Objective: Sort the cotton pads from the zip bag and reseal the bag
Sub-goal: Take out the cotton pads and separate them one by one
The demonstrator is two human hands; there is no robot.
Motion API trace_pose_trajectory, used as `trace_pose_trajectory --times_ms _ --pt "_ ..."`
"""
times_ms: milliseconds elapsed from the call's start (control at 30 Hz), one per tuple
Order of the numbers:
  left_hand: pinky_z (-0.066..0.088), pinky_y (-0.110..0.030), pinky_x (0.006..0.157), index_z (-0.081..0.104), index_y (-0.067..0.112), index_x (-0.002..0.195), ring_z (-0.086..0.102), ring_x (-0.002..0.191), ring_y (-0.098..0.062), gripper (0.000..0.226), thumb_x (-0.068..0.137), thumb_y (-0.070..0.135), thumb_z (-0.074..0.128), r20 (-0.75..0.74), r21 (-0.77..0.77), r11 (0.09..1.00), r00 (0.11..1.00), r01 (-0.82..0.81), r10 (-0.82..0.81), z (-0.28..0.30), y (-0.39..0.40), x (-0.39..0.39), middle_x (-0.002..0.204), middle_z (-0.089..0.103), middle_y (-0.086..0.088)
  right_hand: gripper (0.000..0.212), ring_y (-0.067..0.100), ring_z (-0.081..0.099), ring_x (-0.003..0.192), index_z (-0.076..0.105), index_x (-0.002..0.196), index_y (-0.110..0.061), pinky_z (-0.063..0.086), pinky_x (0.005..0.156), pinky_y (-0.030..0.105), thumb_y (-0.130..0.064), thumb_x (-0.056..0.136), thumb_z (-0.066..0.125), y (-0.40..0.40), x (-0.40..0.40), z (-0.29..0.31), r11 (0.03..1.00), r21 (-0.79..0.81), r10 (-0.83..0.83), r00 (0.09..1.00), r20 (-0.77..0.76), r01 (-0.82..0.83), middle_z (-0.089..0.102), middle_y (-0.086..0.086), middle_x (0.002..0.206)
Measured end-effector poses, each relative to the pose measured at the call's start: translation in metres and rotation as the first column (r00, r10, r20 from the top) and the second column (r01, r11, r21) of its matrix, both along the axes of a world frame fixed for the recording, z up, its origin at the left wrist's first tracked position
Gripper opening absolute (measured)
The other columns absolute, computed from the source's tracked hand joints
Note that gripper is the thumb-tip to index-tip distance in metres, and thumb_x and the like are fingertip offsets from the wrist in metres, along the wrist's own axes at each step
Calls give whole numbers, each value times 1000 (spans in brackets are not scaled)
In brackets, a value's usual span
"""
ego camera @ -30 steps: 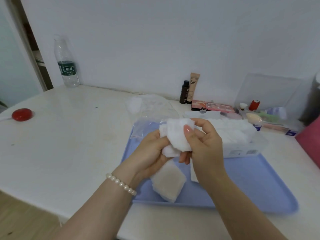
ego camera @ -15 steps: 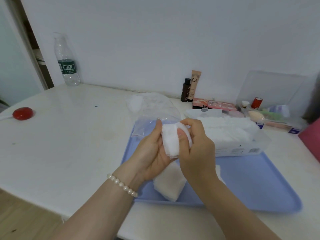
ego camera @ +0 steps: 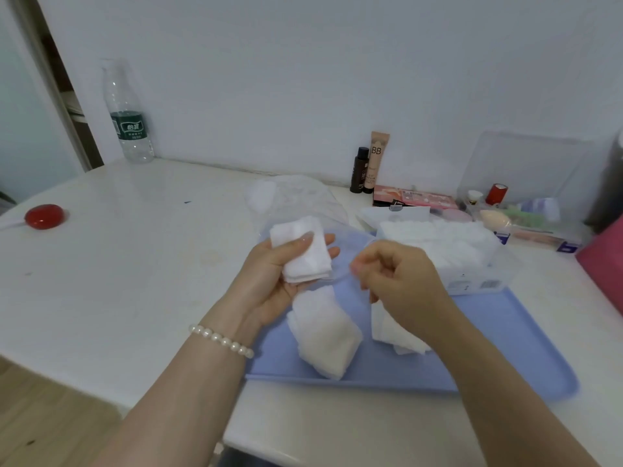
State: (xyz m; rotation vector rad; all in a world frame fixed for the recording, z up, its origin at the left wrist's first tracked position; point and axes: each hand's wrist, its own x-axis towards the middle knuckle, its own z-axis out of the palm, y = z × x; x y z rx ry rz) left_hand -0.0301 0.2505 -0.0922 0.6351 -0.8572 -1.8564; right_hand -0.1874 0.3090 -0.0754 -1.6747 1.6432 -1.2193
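My left hand (ego camera: 266, 284) holds a small stack of white cotton pads (ego camera: 303, 256) above the blue tray (ego camera: 499, 345), thumb pressed across the top of the stack. My right hand (ego camera: 397, 278) hovers just right of it, fingers curled and blurred, with nothing plainly between them. Two piles of cotton pads lie on the tray: one (ego camera: 327, 342) below my left hand, another (ego camera: 392, 335) partly hidden under my right wrist. The clear zip bag (ego camera: 300, 200) lies crumpled behind the tray with a few pads inside.
A clear box of cotton pads (ego camera: 448, 251) stands on the tray's far right. Cosmetics (ego camera: 371, 163) and a clear organiser (ego camera: 519, 210) line the wall. A water bottle (ego camera: 126, 119) stands at back left, a red round object (ego camera: 43, 216) at far left.
My right hand has let go of the pad stack and pulled away to the right. The stack stays in my left hand, which has opened out and shifted slightly left.
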Motion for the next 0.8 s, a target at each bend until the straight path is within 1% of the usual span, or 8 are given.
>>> trace_pose_trajectory --times_ms 67,133,200,300,433,533,700,800 --pt "58 -33 71 58 -5 112 71 87 -26 40 75 12 59 23 17 1000 1000 -10 9 0 0 4 103 71 -16 18 4 48 58 61 80 -25 41 59 18 -30 73 76 8 -4 3 968 241 142 954 -266 -76 55 -8 68" --pt "59 -33 70 58 -4 110 71 86 -25 40 74 12 59 31 29 1000 999 -8 7 -1 1 4 102 71 -15 43 2 47 69 56 93 -26 38 60 17 -44 63 80 14 -3 1 917 397 210 879 -429 -26 53 -10 83" --pt "59 -33 71 59 -2 108 71 87 -26 38 73 12 60 22 35 999 1000 -6 5 -1 1 4 100 71 -15 55 6 45 76 53 96 -25 38 62 20 -51 57 82 18 4 -2 898 440 249 812 -528 10 50 -9 91" --pt "58 -34 73 59 -1 105 71 85 -26 34 74 11 59 5 43 999 1000 -8 7 -1 1 4 98 72 -15 48 11 42 73 53 79 -17 39 65 27 -48 58 82 19 15 -4 900 437 291 743 -603 2 48 -3 87" --pt "57 -35 74 60 -2 104 71 84 -25 22 85 8 53 15 23 999 999 29 -29 -1 3 4 96 72 -14 47 10 37 58 41 61 -17 30 54 26 -38 60 83 19 12 -3 902 431 285 784 -552 -25 43 -5 69" --pt "57 -37 75 59 -2 103 71 84 -26 27 79 8 55 16 4 999 998 53 -53 0 5 3 96 72 -15 41 3 37 48 43 55 -20 28 48 18 -25 62 83 17 3 0 906 418 255 871 -420 -64 43 -11 52" --pt "57 -38 75 59 -3 104 71 85 -27 32 74 7 59 61 22 996 994 88 -89 -3 6 2 98 71 -19 15 9 52 53 65 72 -5 43 56 20 -2 67 79 11 -22 16 933 339 112 993 41 -120 60 1 56" --pt "59 -36 61 59 -6 108 71 81 -26 27 83 3 57 125 60 988 981 141 -148 -6 7 1 97 71 -19 13 8 58 53 69 76 -5 48 54 16 5 70 74 10 -27 16 932 334 105 986 129 -143 63 -1 53"
